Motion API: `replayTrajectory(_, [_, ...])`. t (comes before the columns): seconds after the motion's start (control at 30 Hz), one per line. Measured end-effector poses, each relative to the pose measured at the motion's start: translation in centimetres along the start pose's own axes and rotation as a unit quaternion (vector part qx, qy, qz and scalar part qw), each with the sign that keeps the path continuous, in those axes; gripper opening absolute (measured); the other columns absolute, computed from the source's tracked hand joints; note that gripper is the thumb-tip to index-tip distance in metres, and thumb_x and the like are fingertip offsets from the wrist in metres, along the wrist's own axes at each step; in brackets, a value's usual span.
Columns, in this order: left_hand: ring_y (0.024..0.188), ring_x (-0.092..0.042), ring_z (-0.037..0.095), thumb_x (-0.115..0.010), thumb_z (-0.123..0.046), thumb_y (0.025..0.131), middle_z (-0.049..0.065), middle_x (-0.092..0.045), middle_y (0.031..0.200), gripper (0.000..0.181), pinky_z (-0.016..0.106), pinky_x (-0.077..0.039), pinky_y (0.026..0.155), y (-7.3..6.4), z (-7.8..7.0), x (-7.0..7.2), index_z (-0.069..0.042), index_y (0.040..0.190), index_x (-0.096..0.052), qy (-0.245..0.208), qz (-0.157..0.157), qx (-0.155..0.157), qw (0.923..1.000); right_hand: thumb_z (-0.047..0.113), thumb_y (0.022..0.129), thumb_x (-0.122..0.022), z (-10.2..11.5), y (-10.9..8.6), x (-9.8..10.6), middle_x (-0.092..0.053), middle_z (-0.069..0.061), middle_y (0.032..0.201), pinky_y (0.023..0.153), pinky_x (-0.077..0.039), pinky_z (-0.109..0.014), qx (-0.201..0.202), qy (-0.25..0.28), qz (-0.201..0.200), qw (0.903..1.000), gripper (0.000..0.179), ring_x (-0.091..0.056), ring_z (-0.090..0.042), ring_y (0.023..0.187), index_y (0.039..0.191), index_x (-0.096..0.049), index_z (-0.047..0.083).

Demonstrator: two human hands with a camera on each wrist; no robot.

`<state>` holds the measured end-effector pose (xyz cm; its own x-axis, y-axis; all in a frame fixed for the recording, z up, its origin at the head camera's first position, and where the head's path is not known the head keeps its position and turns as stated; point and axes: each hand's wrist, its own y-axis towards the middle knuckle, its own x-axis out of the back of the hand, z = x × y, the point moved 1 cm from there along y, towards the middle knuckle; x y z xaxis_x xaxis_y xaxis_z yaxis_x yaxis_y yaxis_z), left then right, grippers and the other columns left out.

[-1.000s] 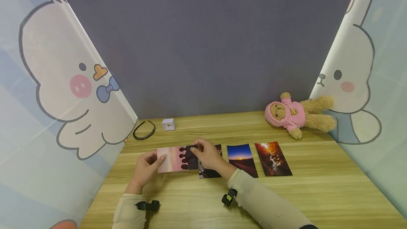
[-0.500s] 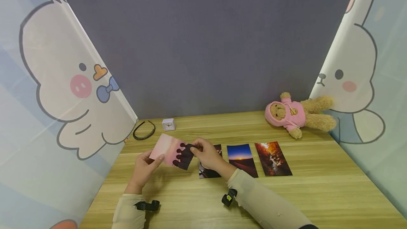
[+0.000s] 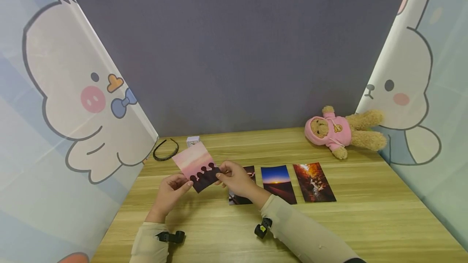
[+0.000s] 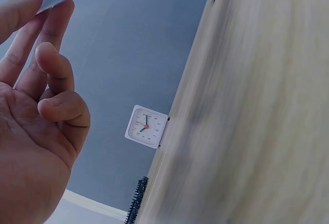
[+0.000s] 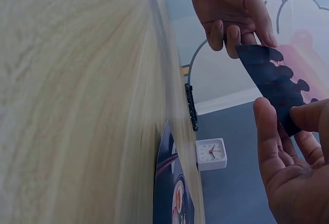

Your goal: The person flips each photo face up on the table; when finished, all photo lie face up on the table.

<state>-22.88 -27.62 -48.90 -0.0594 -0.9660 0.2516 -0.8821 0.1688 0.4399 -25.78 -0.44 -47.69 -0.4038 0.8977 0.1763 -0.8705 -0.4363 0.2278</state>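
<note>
A pink-sky photo with dark silhouettes of people along its lower edge is held tilted above the table. My left hand pinches it at the lower left, thumb on its face; in the left wrist view the other fingers curl loosely. My right hand pinches the lower right corner between thumb and fingers. Beneath the right hand lies a photo of food, partly hidden in the head view. Right of it lie a blue sunset photo and an orange autumn stream photo.
A small white clock stands at the back left, partly covered by the raised photo. Beside it lies a black toothed headband. A teddy bear in a pink hoodie lies at the back right. A grey wall closes off the far side.
The pink photo has turned from lying sideways to nearly upright, its dark silhouettes swinging from the right side to the bottom. The left hand has shifted its grip to the dark end.
</note>
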Motion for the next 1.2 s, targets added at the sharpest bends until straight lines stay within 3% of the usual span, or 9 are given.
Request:
replayTrajectory(0.37, [0.064, -0.056, 0.007, -0.074, 0.003, 0.095, 0.005, -0.067, 0.074, 0.009, 0.026, -0.047, 0.056, 0.06, 0.03, -0.12, 0.003, 0.090, -0.067, 0.005, 0.004, -0.007, 1.0000, 0.011, 0.106, -0.064, 0.26, -0.28, -0.22, -0.065, -0.008, 0.108, 0.082, -0.060, -0.053, -0.017, 0.011, 0.018, 0.9996, 0.009, -0.076, -0.028, 0.094, 0.114, -0.064, 0.006])
replayTrajectory(0.57, [0.065, -0.057, 0.006, -0.072, 0.006, 0.096, 0.007, -0.069, 0.077, 0.004, 0.025, -0.048, 0.057, 0.12, 0.20, 0.00, 0.003, 0.097, -0.070, 0.008, -0.008, -0.011, 0.9999, 0.017, 0.106, -0.066, 0.61, -0.50, -0.06, -0.067, -0.004, 0.104, 0.079, -0.059, -0.057, -0.019, -0.022, 0.023, 0.9993, 0.011, -0.073, -0.037, 0.096, 0.115, -0.066, 0.010])
replayTrajectory(0.8, [0.065, -0.059, 0.009, -0.072, 0.006, 0.096, 0.008, -0.073, 0.082, 0.010, 0.024, -0.047, 0.058, 0.16, 0.21, -0.06, 0.007, 0.106, -0.071, 0.014, -0.037, 0.005, 0.9992, 0.024, 0.106, -0.067, 0.62, -0.47, 0.08, -0.068, 0.000, 0.092, 0.061, -0.059, -0.035, -0.005, -0.078, 0.012, 0.9968, 0.010, -0.068, -0.044, 0.082, 0.112, -0.068, 0.016])
replayTrajectory(1.2, [0.063, -0.053, 0.005, -0.073, 0.004, 0.096, 0.010, -0.072, 0.085, 0.024, 0.022, -0.044, 0.055, 0.40, 0.55, -0.09, 0.004, 0.120, -0.068, 0.035, -0.044, 0.004, 0.9984, 0.018, 0.103, -0.070, 0.20, -0.34, -0.03, -0.068, -0.001, 0.090, 0.061, -0.058, -0.033, -0.007, -0.061, 0.014, 0.9980, 0.007, -0.068, -0.047, 0.083, 0.108, -0.067, 0.015])
